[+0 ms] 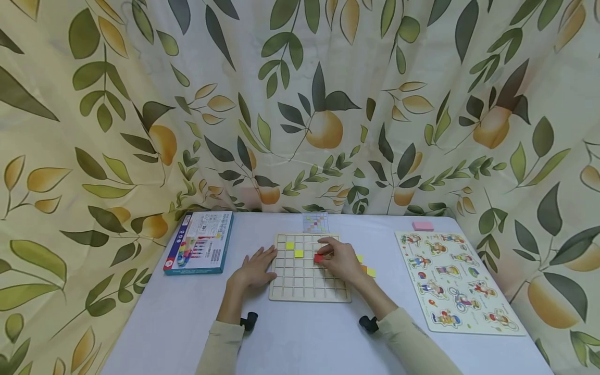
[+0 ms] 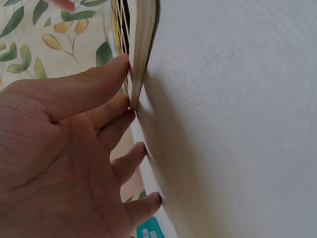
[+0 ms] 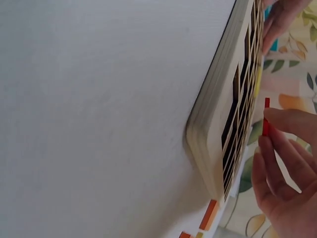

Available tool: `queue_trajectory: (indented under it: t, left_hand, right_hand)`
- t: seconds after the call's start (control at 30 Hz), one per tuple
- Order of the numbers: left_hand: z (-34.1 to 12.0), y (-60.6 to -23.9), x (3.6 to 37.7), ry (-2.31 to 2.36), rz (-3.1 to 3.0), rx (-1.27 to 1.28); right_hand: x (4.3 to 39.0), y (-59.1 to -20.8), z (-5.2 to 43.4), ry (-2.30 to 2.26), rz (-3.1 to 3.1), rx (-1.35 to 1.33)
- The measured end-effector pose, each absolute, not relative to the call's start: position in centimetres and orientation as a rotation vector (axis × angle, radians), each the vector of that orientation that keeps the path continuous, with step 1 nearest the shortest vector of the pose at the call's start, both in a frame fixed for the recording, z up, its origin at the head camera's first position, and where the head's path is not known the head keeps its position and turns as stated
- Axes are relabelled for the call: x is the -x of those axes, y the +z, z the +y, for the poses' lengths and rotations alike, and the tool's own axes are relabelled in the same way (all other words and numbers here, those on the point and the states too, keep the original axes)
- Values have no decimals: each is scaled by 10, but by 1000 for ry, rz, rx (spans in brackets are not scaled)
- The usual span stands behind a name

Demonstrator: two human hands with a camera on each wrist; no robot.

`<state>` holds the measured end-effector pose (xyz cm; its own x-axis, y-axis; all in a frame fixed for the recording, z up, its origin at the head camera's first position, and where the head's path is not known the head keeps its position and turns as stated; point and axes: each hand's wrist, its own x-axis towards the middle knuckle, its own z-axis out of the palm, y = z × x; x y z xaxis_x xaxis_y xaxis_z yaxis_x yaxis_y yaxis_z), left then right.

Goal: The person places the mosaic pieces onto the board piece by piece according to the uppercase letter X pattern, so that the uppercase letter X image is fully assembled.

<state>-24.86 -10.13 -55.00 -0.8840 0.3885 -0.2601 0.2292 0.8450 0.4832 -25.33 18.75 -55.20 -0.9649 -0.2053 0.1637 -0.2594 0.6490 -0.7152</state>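
Note:
A wooden grid board (image 1: 295, 291) lies on the table, with a yellow square tile (image 1: 290, 245) and a second yellow tile (image 1: 298, 253) in its upper left cells. My right hand (image 1: 338, 260) pinches a red square tile (image 1: 319, 258) between thumb and fingers over the right part of the board. In the right wrist view the red tile (image 3: 266, 117) stands on edge, apart from the board surface. My left hand (image 1: 255, 268) rests at the board's left edge, fingers spread. Its thumb and fingertips touch the board's side (image 2: 141, 49) in the left wrist view.
Loose yellow and orange tiles (image 1: 371, 272) lie right of the board, partly behind my right hand. A patterned card (image 1: 316, 222) sits behind the board. A boxed set (image 1: 199, 243) is at left; a picture puzzle board (image 1: 457, 284) and pink block (image 1: 423, 226) are at right.

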Motion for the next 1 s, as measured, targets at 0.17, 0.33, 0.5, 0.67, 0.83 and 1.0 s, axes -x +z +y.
queue_trajectory:
  t: [0.17,0.33,0.5,0.67,0.83,1.0]
  left_hand:
    - [-101,-554,249,638,2674,-463]
    - [-101,-555,248,654,2682,-472]
    - [-101,-553,248,668,2676,-474]
    - [-99,-549,247,646,2669,-462]
    - [-99,-546,247,600,2663,-448]
    - [-101,-545,247,621,2667,-453]
  right_hand:
    - [257,-555,179,1245,-2808,-422]
    - [259,-558,173,1244,-2828,-444]
    - [260,-558,169,1267,-2825,-472]
    - [260,-559,168,1271,-2838,-504]
    - [260,-559,166,1272,-2856,-507]
    - [259,-557,164,1265,-2879,-482]
